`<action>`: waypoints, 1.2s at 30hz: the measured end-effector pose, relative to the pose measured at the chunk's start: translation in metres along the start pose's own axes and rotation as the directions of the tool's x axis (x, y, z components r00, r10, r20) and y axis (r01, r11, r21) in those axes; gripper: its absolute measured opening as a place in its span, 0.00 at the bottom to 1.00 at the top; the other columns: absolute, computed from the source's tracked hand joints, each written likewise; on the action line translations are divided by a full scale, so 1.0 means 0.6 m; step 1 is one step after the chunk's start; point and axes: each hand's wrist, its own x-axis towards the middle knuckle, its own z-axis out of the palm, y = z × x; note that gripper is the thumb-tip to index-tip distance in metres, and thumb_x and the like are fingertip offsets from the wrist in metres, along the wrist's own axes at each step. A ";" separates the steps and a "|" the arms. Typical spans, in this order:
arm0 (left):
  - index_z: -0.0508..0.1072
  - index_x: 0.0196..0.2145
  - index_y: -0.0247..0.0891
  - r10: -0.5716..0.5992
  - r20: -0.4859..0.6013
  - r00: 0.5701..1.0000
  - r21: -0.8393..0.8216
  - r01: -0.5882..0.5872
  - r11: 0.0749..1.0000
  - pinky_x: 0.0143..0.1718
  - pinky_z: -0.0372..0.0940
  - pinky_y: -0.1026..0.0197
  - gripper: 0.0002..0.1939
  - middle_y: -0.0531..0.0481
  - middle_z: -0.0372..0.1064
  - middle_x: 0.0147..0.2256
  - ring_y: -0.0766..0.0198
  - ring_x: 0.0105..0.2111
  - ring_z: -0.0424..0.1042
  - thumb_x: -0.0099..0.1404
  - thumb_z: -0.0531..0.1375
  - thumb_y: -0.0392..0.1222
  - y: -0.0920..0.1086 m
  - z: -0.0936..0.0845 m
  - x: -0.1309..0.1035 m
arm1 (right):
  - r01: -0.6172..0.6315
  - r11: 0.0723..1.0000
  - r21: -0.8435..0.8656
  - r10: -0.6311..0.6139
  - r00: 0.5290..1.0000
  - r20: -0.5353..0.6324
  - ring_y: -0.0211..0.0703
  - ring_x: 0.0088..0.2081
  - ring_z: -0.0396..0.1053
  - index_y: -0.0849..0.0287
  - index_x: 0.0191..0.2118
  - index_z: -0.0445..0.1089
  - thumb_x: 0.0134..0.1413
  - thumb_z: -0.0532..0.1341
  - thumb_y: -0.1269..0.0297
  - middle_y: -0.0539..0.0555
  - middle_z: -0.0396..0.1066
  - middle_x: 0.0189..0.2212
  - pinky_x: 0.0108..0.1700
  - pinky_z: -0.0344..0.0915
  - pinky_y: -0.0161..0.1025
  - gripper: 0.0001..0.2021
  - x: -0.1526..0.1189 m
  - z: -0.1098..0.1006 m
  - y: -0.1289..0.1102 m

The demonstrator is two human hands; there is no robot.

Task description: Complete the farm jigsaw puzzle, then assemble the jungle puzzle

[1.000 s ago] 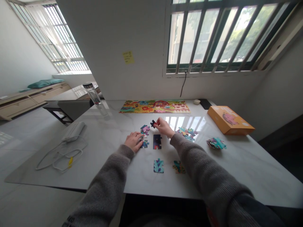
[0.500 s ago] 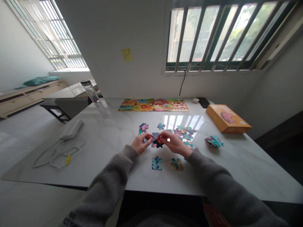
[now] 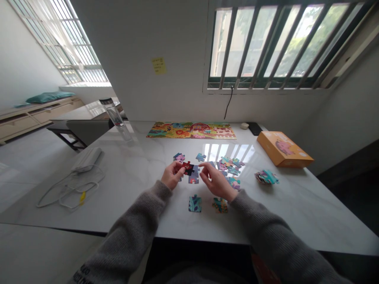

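My left hand (image 3: 173, 175) pinches a dark puzzle piece (image 3: 188, 168) with a red figure on it, thumb and fingers at its left edge. Just beside that piece, partly beneath it, lies a grey-blue puzzle piece (image 3: 194, 176) with a bit of red. My right hand (image 3: 217, 181) is to the right of both, its fingers apart and holding nothing, index fingertip close to the grey-blue piece. Nearer me lie a teal leaf-patterned puzzle piece (image 3: 194, 204) and an orange-and-teal puzzle piece (image 3: 220, 205), apart from each other.
Several loose puzzle pieces (image 3: 232, 163) spread behind my right hand, and a stack of pieces (image 3: 266, 177) sits farther right. An orange box (image 3: 284, 149) stands at the right. A long farm picture (image 3: 192, 130) lies along the wall. White cable (image 3: 69, 195) and a bottle (image 3: 112, 112) are at left.
The dark piece has moved left and is now in my left hand alone. My right hand has let go of it, its fingers now apart.
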 end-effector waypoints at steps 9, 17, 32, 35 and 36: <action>0.68 0.34 0.37 0.001 -0.049 0.999 -0.019 -0.002 1.000 0.33 0.71 0.60 0.17 0.45 0.77 0.36 0.62 0.30 0.76 0.59 0.65 0.52 0.000 -0.007 0.002 | 0.252 0.932 -0.260 -0.097 0.865 0.492 0.50 0.41 0.66 0.57 0.40 0.67 0.46 0.72 0.46 0.55 0.71 0.39 0.43 0.61 0.43 0.23 -0.035 -0.006 -0.023; 0.67 0.35 0.38 -0.016 0.083 0.996 0.048 0.012 0.999 0.33 0.70 0.59 0.17 0.44 0.78 0.37 0.59 0.33 0.77 0.59 0.65 0.52 -0.009 -0.004 0.000 | 0.301 0.943 -0.141 -0.167 0.796 0.581 0.49 0.43 0.63 0.57 0.42 0.67 0.47 0.70 0.46 0.56 0.68 0.41 0.47 0.61 0.45 0.24 -0.044 -0.001 -0.030; 0.62 0.32 0.38 -0.123 0.216 0.969 -0.001 0.126 0.992 0.34 0.70 0.59 0.21 0.46 0.78 0.34 0.57 0.32 0.80 0.54 0.70 0.49 0.001 0.007 -0.010 | 0.241 0.954 -0.180 -0.237 0.970 0.048 0.52 0.53 0.64 0.54 0.54 0.64 0.62 0.62 0.63 0.60 0.65 0.52 0.54 0.66 0.49 0.16 -0.022 -0.015 -0.006; 0.63 0.32 0.38 -0.144 0.272 0.952 -0.088 0.174 0.981 0.36 0.72 0.57 0.23 0.45 0.79 0.35 0.56 0.34 0.80 0.54 0.71 0.52 -0.002 0.011 -0.014 | 0.299 0.932 -0.203 -0.282 0.953 0.112 0.51 0.51 0.65 0.53 0.52 0.66 0.63 0.62 0.62 0.58 0.68 0.51 0.53 0.66 0.49 0.13 -0.022 -0.016 -0.002; 0.62 0.32 0.38 -0.149 0.285 0.947 -0.109 0.187 0.976 0.36 0.72 0.57 0.24 0.45 0.79 0.34 0.56 0.34 0.80 0.54 0.72 0.53 -0.002 0.012 -0.014 | 0.305 0.929 -0.208 -0.287 0.951 0.115 0.50 0.51 0.65 0.54 0.52 0.66 0.64 0.61 0.62 0.58 0.69 0.50 0.53 0.66 0.49 0.12 -0.022 -0.017 -0.002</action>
